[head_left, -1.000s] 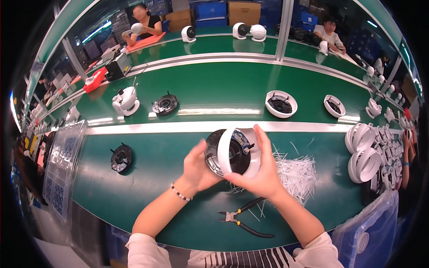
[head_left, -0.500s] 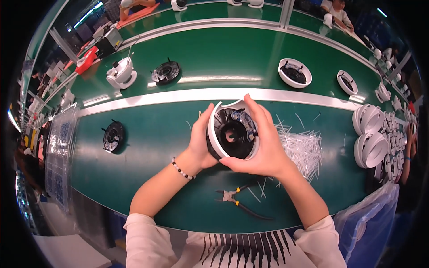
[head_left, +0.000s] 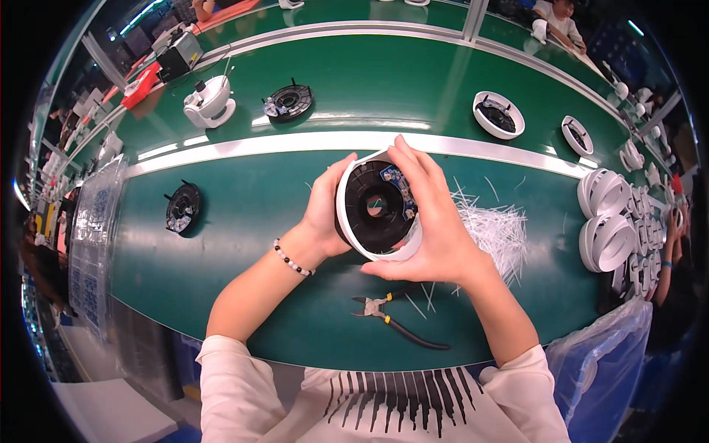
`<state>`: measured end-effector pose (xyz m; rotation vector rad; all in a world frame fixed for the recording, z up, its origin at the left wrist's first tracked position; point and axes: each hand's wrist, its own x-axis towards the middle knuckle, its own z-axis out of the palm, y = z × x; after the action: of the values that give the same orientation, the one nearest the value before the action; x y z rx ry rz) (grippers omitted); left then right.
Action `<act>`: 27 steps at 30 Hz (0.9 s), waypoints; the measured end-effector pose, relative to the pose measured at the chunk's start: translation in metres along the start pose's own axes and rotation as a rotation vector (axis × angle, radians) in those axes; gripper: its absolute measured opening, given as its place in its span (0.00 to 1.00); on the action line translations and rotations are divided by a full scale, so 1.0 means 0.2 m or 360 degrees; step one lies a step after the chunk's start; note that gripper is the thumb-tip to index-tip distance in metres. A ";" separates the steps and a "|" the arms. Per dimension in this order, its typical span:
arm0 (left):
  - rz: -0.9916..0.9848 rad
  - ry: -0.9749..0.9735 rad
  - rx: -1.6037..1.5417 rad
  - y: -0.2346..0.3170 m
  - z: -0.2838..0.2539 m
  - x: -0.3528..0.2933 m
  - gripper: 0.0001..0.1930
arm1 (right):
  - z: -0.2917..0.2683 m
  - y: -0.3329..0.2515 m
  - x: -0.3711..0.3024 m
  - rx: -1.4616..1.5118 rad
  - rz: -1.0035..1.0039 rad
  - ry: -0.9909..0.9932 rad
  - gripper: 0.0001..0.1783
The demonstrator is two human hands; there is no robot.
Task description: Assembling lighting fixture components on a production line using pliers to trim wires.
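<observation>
Both my hands hold a round white plastic ring housing (head_left: pixel 342 209) with a black disc (head_left: pixel 367 230) inside it, above the middle of the green bench. The disc has a hole at its centre and a small blue circuit board along its upper right side. My left hand (head_left: pixel 323 210) wraps the left side, its fingertips mostly hidden behind the part. My right hand (head_left: pixel 436 229) grips the right side, thumb low and fingers over the upper edge. Below lie cutting pliers (head_left: pixel 395 317) with black and yellow handles, jaws apart. Beside my right forearm is a pile of thin white strips (head_left: pixel 493 235).
A loose black disc (head_left: pixel 183 207) lies at left, near clear plastic trays (head_left: pixel 94 251). White rings (head_left: pixel 607 240) are stacked at right, above a plastic-lined bin (head_left: pixel 598 369). A conveyor (head_left: pixel 391 81) beyond the pale rail carries a white camera-like unit (head_left: pixel 210 103), a black disc (head_left: pixel 289 102) and white housings (head_left: pixel 498 115).
The ring and disc have turned in my hands, the disc now facing up more squarely. My right fingers have shifted over the upper edge. Parts on the conveyor have moved slightly right.
</observation>
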<state>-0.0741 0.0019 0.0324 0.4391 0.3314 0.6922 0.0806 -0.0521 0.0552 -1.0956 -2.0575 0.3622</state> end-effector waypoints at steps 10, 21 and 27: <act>-0.0034 0.0037 -0.0098 -0.01 0.07 -0.02 0.31 | -0.01 0.00 0.01 -0.0077 -0.0071 -0.0067 0.63; -0.0037 -0.0160 0.0021 -0.05 -0.01 -0.01 0.33 | 0.00 0.00 -0.03 -0.0012 0.0046 0.0088 0.63; -0.0027 -0.0138 0.0224 -0.08 -0.02 0.03 0.24 | 0.02 0.01 -0.08 -0.0087 0.0139 0.0210 0.63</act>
<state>-0.0625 -0.0034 0.0200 0.5977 0.3029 0.6337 0.0847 -0.0647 0.0440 -1.2123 -1.9176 0.2708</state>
